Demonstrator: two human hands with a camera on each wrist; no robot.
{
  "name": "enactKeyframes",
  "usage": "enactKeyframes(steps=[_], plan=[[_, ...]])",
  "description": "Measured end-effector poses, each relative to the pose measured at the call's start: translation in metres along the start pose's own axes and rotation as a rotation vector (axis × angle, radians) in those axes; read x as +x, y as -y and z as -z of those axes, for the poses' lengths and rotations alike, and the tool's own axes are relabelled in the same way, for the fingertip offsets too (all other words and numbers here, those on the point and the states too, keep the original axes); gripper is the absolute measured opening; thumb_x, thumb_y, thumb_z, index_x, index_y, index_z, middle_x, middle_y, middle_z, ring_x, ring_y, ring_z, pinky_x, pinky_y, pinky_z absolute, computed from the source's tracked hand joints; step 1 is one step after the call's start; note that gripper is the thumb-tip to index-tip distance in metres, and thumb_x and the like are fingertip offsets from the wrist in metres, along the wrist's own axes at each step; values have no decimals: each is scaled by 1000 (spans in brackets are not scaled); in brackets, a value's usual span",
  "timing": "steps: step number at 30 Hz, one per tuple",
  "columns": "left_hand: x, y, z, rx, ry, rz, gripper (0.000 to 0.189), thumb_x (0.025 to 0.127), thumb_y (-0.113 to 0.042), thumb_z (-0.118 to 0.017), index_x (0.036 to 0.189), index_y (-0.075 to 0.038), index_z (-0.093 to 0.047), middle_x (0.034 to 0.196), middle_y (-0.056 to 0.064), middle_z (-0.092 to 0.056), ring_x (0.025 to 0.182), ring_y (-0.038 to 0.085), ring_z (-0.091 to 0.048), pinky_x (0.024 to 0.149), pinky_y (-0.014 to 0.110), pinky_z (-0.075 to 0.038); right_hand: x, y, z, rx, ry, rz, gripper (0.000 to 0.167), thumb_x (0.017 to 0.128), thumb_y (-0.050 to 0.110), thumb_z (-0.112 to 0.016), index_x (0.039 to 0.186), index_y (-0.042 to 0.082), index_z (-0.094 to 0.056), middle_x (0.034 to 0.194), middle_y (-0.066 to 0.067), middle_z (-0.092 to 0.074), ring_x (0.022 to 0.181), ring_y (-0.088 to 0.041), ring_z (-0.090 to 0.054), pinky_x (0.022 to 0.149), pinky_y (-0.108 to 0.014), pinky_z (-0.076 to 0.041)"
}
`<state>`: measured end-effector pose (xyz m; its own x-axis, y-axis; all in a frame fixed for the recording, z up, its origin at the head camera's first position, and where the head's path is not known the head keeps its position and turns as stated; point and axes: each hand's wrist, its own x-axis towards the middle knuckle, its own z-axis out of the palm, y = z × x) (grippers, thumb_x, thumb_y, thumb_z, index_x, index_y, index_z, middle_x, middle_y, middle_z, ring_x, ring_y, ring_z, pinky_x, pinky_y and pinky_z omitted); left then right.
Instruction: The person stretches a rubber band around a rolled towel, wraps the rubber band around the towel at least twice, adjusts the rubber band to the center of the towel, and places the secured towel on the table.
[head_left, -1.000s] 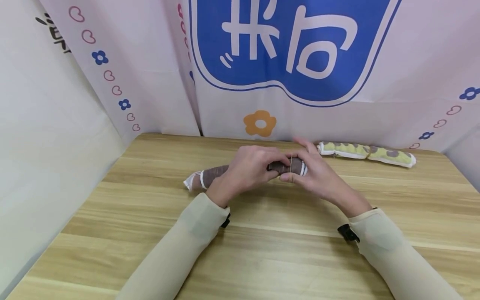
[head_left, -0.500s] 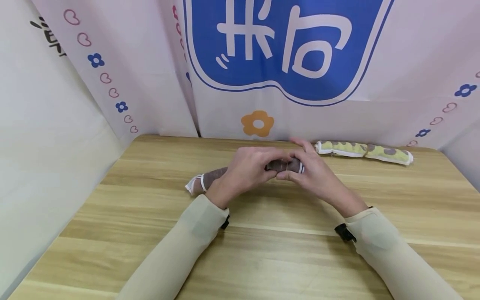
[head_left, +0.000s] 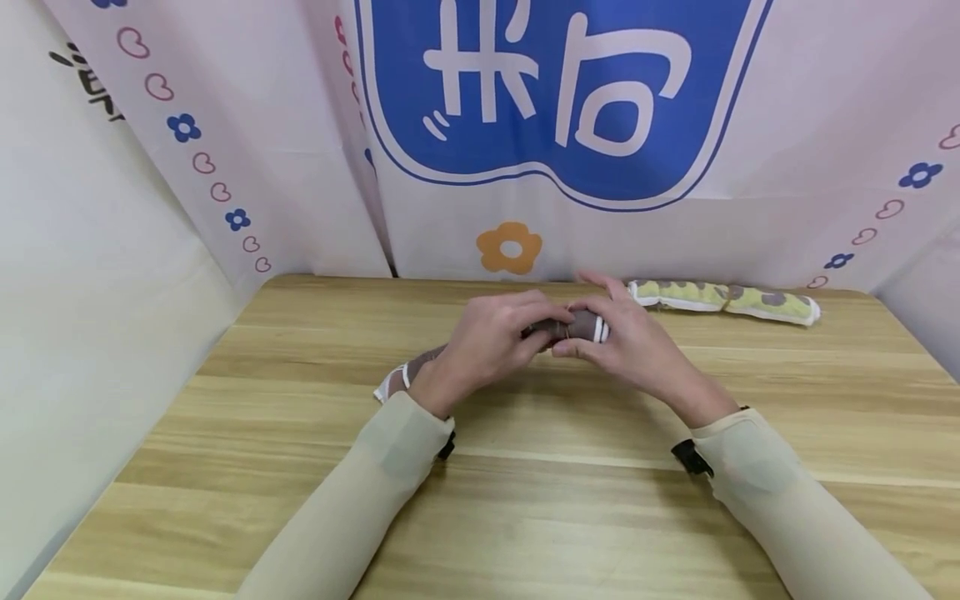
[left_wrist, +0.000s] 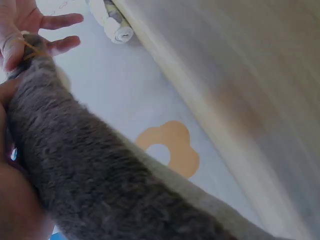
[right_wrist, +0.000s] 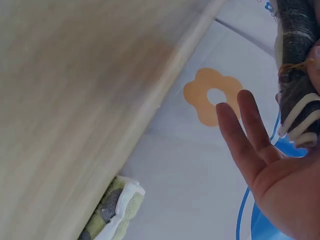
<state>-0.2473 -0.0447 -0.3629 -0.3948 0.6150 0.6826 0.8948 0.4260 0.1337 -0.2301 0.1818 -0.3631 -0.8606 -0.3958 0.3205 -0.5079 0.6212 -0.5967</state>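
Observation:
A rolled brown towel [head_left: 587, 326] with white-striped ends lies across the far middle of the table in the head view. My left hand [head_left: 491, 337] grips the roll around its middle, hiding part of it. Near the right end, my right hand [head_left: 637, 342] holds the roll between thumb and index finger, its other fingers spread away. A thin tan rubber band [right_wrist: 291, 66] circles the towel close to that end, by the right fingertips. Fuzzy dark pile of the towel [left_wrist: 90, 160] fills much of the left wrist view.
Behind the right hand, a yellow rolled towel [head_left: 682, 295] with grey spots lies along the table's back edge, a band around its middle. The wooden table [head_left: 525, 500] meets a white printed cloth [head_left: 435, 225] hanging at the back.
The rubber band, earlier stretched as an upright strand by the right fingers, now lies close around the roll. Both hands keep their hold; the head view has shifted slightly.

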Motion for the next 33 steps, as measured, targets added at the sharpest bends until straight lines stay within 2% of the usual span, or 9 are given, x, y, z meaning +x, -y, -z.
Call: enactKeyframes(steps=[6,9,12,15,19,23,25,28,33], plan=[[-1,1,-4,-73,-117,8,13,97,-7,-78,109,-11,-81,106,1,-78,90,11,-74,80,25,-58,2,-3,5,1,-17,-37,55,85,39,-91,133,16,-75,167,-18,-36,150,-46,-36,112,-66,-38],[0,1,-5,-109,-175,-5,13,96,-4,-78,108,-9,-80,103,3,-78,89,12,-74,81,25,-59,1,-5,3,66,-26,-76,61,83,39,-93,138,19,-72,167,-16,-36,151,-43,-35,116,-66,-33],[2,0,-6,-162,-233,-4,15,95,1,-76,107,-6,-80,101,5,-78,85,12,-73,78,24,-58,0,-6,1,160,-33,-135,77,83,37,-94,148,13,-62,159,-17,-47,141,-38,-49,111,-59,-43],[4,-2,-6,-236,-282,31,16,93,5,-75,106,-4,-80,99,7,-78,82,13,-70,74,25,-57,-2,-5,-2,244,-21,-210,78,85,37,-92,148,8,-57,142,-16,-61,116,-33,-65,93,-49,-55],[5,-5,-5,-314,-331,140,16,93,6,-75,105,-3,-80,97,6,-77,80,14,-66,69,28,-54,-3,-1,-7,263,3,-293,72,90,48,-85,146,10,-59,123,-15,-69,88,-32,-68,69,-40,-57],[4,-7,-5,-381,-344,290,16,93,4,-76,108,-2,-80,102,9,-78,87,16,-69,75,31,-56,-4,5,-12,288,-14,-293,72,97,54,-74,151,10,-56,131,-17,-66,86,-37,-71,68,-44,-57],[5,-8,-4,-421,-352,373,16,95,3,-76,110,-2,-80,105,10,-78,89,15,-69,78,31,-56,-5,7,-14,310,-32,-256,66,102,51,-68,151,9,-57,138,-18,-63,87,-39,-73,70,-48,-57],[7,-8,-3,-475,-382,502,16,96,0,-76,112,-2,-79,107,9,-78,86,14,-68,75,30,-55,-5,11,-17,306,-80,-167,47,108,43,-60,140,9,-66,139,-14,-61,84,-39,-74,71,-49,-58],[8,-7,-2,-532,-429,656,17,95,-2,-76,112,-5,-80,104,6,-77,77,14,-62,66,27,-50,-5,14,-22,168,-194,-2,22,106,26,-66,115,8,-75,118,-7,-67,74,-24,-68,64,-35,-54]])
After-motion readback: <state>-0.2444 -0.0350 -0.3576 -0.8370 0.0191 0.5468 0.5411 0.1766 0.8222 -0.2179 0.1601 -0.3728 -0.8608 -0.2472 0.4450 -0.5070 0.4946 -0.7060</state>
